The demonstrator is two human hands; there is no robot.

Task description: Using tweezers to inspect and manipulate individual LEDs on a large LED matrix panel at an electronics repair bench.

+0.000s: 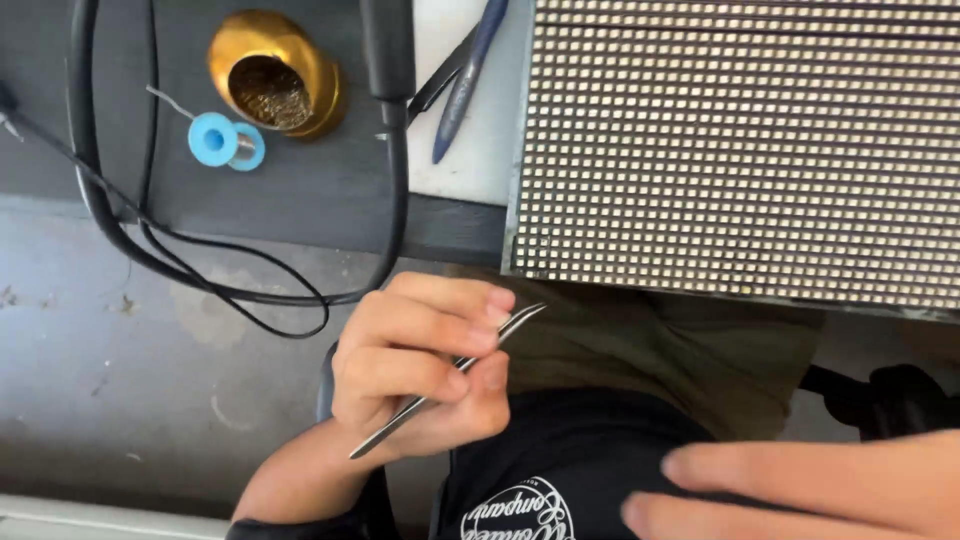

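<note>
Nearest, the right hand point(800, 490) lies flat at 5 o'clock on the dark printed shirt point(560, 470), fingers stretched out, holding nothing. The left hand point(415, 365) sits at centre, fingers pinched narrow around slim silver metal tweezers point(450, 378). Long axis of the tweezers runs 8 to 2 o'clock, tips out past the fingertips and pointing toward the large grid panel of small square LEDs point(740, 150) at 1 o'clock. Left hand is the nearer one to that panel; tips near its lower edge, not touching. Farther, at 11 o'clock on the dark grey bench top point(300, 190): a round brass-coloured holder with wire-wool cleaner point(275, 75), a light blue solder spool point(225, 140) just beside it, black cables point(230, 290) looping off the bench edge. A dark blue pen point(465, 80) lies at 12. Grey floor point(100, 400) lies below the bench.
</note>
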